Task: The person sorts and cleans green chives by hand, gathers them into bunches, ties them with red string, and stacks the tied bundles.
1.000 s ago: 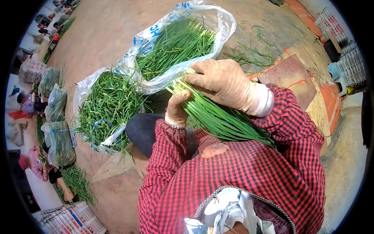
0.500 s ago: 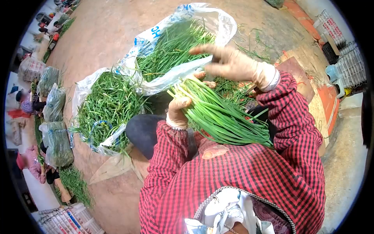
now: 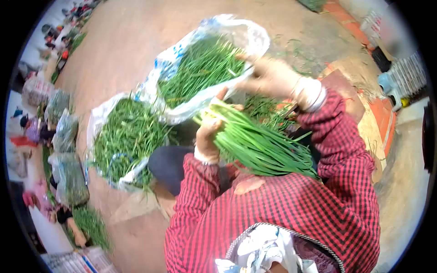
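Observation:
My left hand (image 3: 209, 133) is closed around the pale stem ends of a bunch of garlic chives (image 3: 266, 143). Its long green leaves fan out to the lower right, across my lap. Above the bunch, my right hand (image 3: 273, 77) is raised and blurred, its fingers and thumb apart, with nothing visible between them. It hovers near the edge of a clear plastic bag (image 3: 200, 102) with blue lettering. Inside that bag lies a heap of loose green chives (image 3: 205, 63).
A second plastic bag (image 3: 98, 113) of tangled green leaves (image 3: 129, 136) stands at the left. Scattered trimmings (image 3: 264, 109) lie behind the bunch, near a brown board (image 3: 343, 93). Filled bags (image 3: 70, 177) and other people (image 3: 41, 198) line the far left; crates (image 3: 407, 75) stand right.
My right hand has moved slightly down, its fingers still apart. The left hand keeps its hold on the bunch. The whole view has shifted a little.

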{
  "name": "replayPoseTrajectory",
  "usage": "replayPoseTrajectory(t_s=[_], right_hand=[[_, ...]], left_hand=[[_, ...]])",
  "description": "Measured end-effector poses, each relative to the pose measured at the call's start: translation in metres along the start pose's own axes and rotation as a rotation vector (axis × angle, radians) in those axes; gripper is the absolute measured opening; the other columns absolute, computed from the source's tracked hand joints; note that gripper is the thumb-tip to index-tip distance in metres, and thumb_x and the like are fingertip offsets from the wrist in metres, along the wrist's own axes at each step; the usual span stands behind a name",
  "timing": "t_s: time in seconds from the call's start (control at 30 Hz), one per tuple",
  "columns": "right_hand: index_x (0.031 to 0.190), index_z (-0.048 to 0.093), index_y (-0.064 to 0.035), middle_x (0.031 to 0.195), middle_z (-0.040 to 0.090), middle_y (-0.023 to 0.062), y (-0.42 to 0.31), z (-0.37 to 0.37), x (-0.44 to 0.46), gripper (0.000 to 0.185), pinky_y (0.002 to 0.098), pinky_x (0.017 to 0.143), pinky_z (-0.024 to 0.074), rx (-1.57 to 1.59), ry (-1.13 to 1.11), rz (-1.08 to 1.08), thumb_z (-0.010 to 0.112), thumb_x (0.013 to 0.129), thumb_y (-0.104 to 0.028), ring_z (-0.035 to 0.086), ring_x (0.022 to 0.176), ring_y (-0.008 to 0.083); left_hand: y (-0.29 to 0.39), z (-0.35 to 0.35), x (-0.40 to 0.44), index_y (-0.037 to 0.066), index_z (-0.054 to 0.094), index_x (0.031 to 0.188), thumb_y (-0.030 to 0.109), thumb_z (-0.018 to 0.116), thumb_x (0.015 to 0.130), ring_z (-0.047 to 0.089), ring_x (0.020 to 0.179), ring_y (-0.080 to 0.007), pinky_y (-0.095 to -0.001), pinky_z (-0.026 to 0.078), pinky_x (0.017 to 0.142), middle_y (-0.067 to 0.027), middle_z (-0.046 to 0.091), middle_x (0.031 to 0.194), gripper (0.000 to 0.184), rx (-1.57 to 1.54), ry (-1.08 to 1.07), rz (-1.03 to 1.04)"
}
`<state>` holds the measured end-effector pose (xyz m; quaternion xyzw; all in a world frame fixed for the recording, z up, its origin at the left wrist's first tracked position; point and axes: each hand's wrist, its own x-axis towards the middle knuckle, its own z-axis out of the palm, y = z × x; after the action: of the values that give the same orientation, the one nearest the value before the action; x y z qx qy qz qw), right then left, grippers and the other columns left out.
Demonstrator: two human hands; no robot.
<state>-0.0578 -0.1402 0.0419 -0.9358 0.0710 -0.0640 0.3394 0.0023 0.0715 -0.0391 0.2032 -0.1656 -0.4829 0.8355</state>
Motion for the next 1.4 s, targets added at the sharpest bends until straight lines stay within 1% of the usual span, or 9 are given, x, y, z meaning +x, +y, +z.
replayPoseTrajectory(t_s=[0.1,0.17,0.23,0.53,0.63,0.77,1.03,1.23,1.4], right_hand=[[0.148,0.016,0.0057,0.12,0.057,0.0298,-0.056,0.007,-0.023,0.116,0.0383,0.091,0.0501,-0.024,-0.35,0.084,0.073,0.071,-0.06,0.062,0.106,0.039],[0.149,0.011,0.0051,0.137,0.041,0.0323,-0.03,0.066,-0.043,0.119,0.0395,0.096,0.0475,-0.109,-0.088,-0.238,0.074,0.071,-0.059,0.055,0.117,0.0418],[0.15,0.01,0.0035,0.145,0.03,0.0331,-0.04,0.078,-0.046,0.122,0.0396,0.1,0.0444,-0.116,-0.078,-0.033,0.074,0.068,-0.06,0.048,0.126,0.0411],[0.134,0.041,-0.0015,0.117,0.059,0.0046,-0.026,0.047,-0.023,0.07,0.0274,0.092,0.047,1.136,-0.165,-0.176,0.078,0.077,-0.021,0.057,0.104,0.0123],[0.134,0.044,-0.0016,0.12,0.059,0.0053,-0.028,0.038,-0.035,0.07,0.0284,0.091,0.0473,1.242,-0.687,-0.005,0.079,0.077,-0.023,0.057,0.105,0.0133],[0.142,0.04,-0.0033,0.125,0.056,0.0075,-0.009,0.09,-0.043,0.079,0.0331,0.098,0.0405,1.39,-0.814,-0.055,0.073,0.082,-0.042,0.052,0.112,0.0159],[0.143,0.032,0.0001,0.134,0.048,0.0191,-0.045,0.013,-0.032,0.083,0.0408,0.106,0.0374,0.689,-0.089,-0.376,0.072,0.083,-0.041,0.048,0.124,0.0265],[0.128,0.054,0.0008,0.109,0.065,0.0195,-0.061,0.026,-0.023,0.069,0.0509,0.107,0.0356,-0.028,0.136,-0.63,0.072,0.078,-0.043,0.054,0.12,0.0339],[0.135,0.047,-0.0002,0.125,0.054,0.0226,-0.05,0.033,-0.019,0.075,0.0482,0.108,0.0357,-0.111,0.299,-0.749,0.073,0.077,-0.041,0.049,0.124,0.0374]], left_hand=[[-0.01,-0.011,0.01,0.003,0.037,0.143,0.033,0.057,0.084,0.061,0.103,-0.0289,-0.0416,0.049,0.094,-0.0171,0.061,0.117,0.069,0.134,0.238,0.149],[-0.014,0.011,0.013,0.004,0.045,0.137,0.035,0.051,0.089,0.058,0.109,-0.0308,-0.0459,0.044,0.1,-0.0161,0.06,0.121,0.057,-0.039,0.31,0.224],[-0.013,0.02,0.013,0.005,0.048,0.134,0.035,0.051,0.091,0.055,0.115,-0.032,-0.0487,0.041,0.103,-0.016,0.057,0.127,0.053,-0.12,0.337,0.184],[0.025,0.067,0.012,-0.001,0.032,0.144,0.029,0.073,0.082,0.05,0.124,-0.0268,-0.0388,0.041,0.106,-0.018,0.045,0.141,0.08,0.675,0.104,0.449],[0.044,0.061,0.015,-0.001,0.027,0.146,0.03,0.075,0.08,0.05,0.126,-0.0292,-0.0405,0.043,0.105,-0.0198,0.041,0.145,0.088,0.427,-0.204,0.181],[0.038,0.047,0.004,0.0,0.029,0.147,0.017,0.083,0.067,0.062,0.108,-0.031,-0.0456,0.053,0.093,-0.0226,0.061,0.119,0.099,0.212,-0.167,-0.03],[0.029,0.057,-0.002,-0.004,0.047,0.13,0.015,0.067,0.072,0.067,0.085,-0.0302,-0.041,0.056,0.081,-0.0176,0.065,0.093,0.064,0.124,0.091,-0.033],[0.022,0.035,0.0,0.006,0.033,0.14,0.02,0.064,0.075,0.048,0.126,-0.0327,-0.0452,0.043,0.102,-0.0152,0.045,0.136,0.074,0.014,0.129,-0.222],[0.019,0.042,0.008,0.003,0.043,0.134,0.014,0.062,0.078,0.057,0.115,-0.03,-0.0394,0.048,0.097,-0.0139,0.054,0.126,0.06,0.32,0.155,-0.042]])
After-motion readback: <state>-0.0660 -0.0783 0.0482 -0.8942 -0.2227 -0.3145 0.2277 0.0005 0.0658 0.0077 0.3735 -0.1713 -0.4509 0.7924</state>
